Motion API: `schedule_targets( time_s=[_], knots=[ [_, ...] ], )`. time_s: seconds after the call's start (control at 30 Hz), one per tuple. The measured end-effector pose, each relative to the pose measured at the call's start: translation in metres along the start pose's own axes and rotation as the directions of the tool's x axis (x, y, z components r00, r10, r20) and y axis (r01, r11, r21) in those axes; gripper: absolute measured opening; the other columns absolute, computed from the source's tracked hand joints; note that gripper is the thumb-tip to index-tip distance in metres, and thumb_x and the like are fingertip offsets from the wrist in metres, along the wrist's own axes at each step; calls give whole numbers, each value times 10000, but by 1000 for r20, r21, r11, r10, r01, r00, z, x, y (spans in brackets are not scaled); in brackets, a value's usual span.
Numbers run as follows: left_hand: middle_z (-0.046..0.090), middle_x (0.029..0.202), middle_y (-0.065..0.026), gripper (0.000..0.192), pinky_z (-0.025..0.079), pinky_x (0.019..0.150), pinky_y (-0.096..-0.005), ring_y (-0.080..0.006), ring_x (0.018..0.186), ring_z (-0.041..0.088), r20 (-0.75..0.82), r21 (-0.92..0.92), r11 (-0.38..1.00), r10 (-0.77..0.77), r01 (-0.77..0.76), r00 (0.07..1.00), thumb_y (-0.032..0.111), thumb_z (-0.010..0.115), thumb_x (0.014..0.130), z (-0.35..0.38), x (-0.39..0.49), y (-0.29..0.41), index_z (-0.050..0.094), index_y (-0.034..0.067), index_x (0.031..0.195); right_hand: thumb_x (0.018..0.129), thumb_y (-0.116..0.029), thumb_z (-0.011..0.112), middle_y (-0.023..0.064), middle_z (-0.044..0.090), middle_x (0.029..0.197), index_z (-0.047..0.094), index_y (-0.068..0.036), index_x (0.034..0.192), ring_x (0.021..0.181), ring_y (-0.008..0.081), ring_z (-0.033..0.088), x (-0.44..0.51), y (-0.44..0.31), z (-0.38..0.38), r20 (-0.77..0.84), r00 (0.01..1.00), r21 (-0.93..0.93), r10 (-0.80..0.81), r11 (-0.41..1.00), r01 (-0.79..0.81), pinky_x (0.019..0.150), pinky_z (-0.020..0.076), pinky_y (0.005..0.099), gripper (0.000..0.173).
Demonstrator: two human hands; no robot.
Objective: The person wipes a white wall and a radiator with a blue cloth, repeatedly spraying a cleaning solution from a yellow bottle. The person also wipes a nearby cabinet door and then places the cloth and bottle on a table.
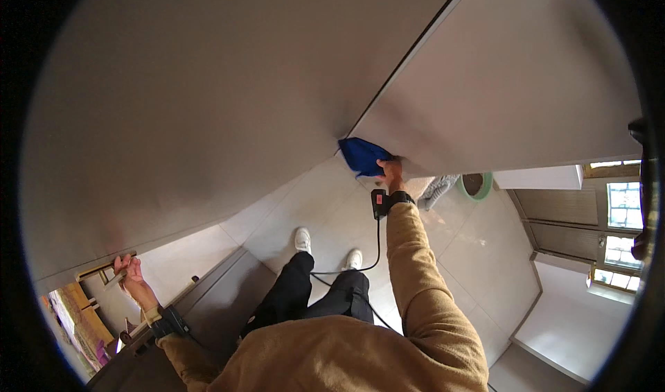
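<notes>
A blue cloth (pixel 363 156) is in my right hand (pixel 393 171), with the thumb on top of it. The cloth lies against the lower end of the seam where two large grey-brown panels meet, a left panel (pixel 176 111) and a right panel (pixel 509 80). My left hand (pixel 134 280) is at the outer edge of the left panel, beside a metal handle (pixel 104 276). Its fingertips touch the panel's edge; whether they grip the handle is unclear. Each wrist wears a black strapped device, and a cable runs from the right one.
Below me are a pale tiled floor (pixel 462 251) and my white shoes (pixel 302 240). Beyond the right panel stand a green basin (pixel 487 186) with brown contents and a grey textured fabric (pixel 441 189). A dark grey cabinet-like surface (pixel 228 283) is at my left; windows (pixel 623 205) are far right.
</notes>
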State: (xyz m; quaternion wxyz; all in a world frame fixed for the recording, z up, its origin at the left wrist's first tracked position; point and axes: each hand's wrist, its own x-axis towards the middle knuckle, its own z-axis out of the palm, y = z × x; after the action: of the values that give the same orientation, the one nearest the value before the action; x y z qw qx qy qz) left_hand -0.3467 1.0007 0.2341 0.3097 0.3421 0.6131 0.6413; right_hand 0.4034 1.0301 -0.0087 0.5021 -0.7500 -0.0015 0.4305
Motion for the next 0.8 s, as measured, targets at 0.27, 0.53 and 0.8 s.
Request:
schedule_targets(
  time_s=[0.27, 0.53, 0.8],
  knots=[
    [566, 1263, -177, 533, 459, 975, -382, -247, 1068, 593, -9, -104, 994, -40, 38, 999, 191, 621, 899, -20, 4, -5, 443, 45, 1380, 769, -141, 781, 74, 582, 1200, 504, -36, 1306, 1020, 242, 551, -73, -76, 78, 87, 949, 255, -303, 928, 273, 880, 458, 377, 614],
    [557, 1247, -155, 480, 448, 963, -401, -270, 1142, 560, -147, 303, 950, 127, -77, 981, 370, 537, 958, -22, 9, -21, 490, 54, 1317, 792, -149, 746, 128, 588, 1050, 546, -16, 1148, 936, 295, 579, -216, -173, 97, -111, 452, 71, -885, 446, 892, 884, 458, 353, 429],
    [572, 1109, -77, 511, 410, 928, -316, -196, 1016, 546, 7, 162, 987, 14, -15, 1000, 189, 621, 841, 2, -8, -1, 475, 43, 1308, 765, -99, 755, 141, 667, 1041, 562, 16, 1202, 926, 248, 639, -131, -26, 130, 213, 729, -3, -650, 746, 666, 840, 505, 341, 491]
  ],
)
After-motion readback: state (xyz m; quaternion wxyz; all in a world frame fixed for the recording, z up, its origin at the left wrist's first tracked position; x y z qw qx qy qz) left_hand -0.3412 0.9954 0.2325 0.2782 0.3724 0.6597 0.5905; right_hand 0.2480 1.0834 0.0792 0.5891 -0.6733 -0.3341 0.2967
